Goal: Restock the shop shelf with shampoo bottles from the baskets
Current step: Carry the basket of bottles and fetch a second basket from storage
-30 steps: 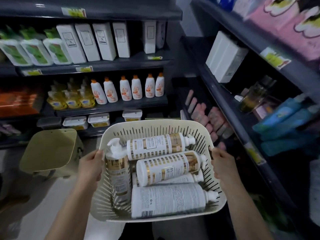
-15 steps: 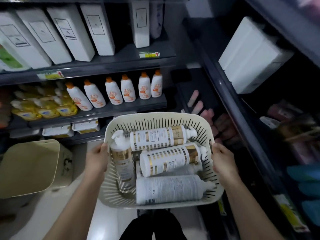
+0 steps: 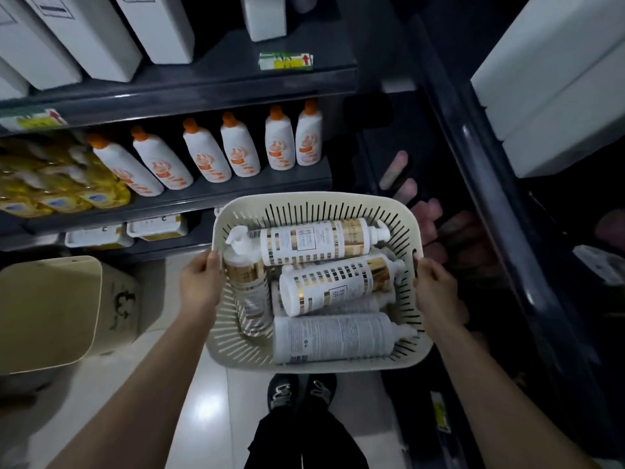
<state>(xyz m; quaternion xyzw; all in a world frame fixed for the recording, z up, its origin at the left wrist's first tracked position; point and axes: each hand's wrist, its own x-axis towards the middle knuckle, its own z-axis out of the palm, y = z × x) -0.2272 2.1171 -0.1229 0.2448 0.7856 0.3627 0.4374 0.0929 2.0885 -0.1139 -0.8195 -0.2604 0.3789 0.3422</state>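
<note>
Basket (image 3: pixel 365 206): cream plastic, matt, slotted walls. Shampoo bottles (image 3: pixel 314 242): smooth white plastic, glossy gold metallic bands. Floor (image 3: pixel 206 401): glossy pale tile, reflective. Shelf (image 3: pixel 236 79): dark, smooth, matt. Bin (image 3: pixel 50 309), near left: matt beige plastic.

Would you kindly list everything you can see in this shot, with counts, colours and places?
basket: one, cream, held over the floor
shampoo bottles: at least five, white and gold, in the basket
orange-capped bottles: six, white, middle shelf
yellow bottles: several, blurred, left of those
boxes: several, white, upper shelves
tubs: two, white, low shelf
bin: one, beige, floor left
shoes: two, black, below the basket
left hand: grips basket's left rim
right hand: grips basket's right rim
</note>
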